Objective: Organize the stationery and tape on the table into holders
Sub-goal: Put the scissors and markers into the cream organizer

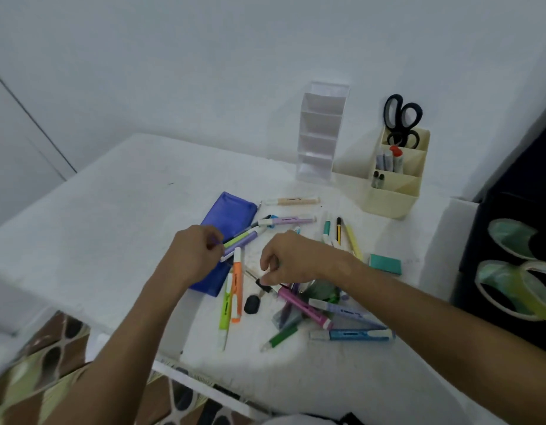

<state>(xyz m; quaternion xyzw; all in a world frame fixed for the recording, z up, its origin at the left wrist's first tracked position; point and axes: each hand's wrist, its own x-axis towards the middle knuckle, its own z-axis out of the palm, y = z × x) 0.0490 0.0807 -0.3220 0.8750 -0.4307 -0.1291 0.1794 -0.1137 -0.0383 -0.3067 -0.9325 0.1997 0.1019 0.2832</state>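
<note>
Markers (pixel 299 305) beneath both hands (pixel 284 260)

The left half of the white table (pixel 97 210) is left bare, so passage is offered there. The middle is crowded by scattered markers (pixel 311 308) and a blue pouch (pixel 225 222). Access to the clear tiered holder (pixel 319 133) and cream holder (pixel 394 179) is open from the front; scissors (pixel 402 118) fill the cream holder's rear compartment.
</note>
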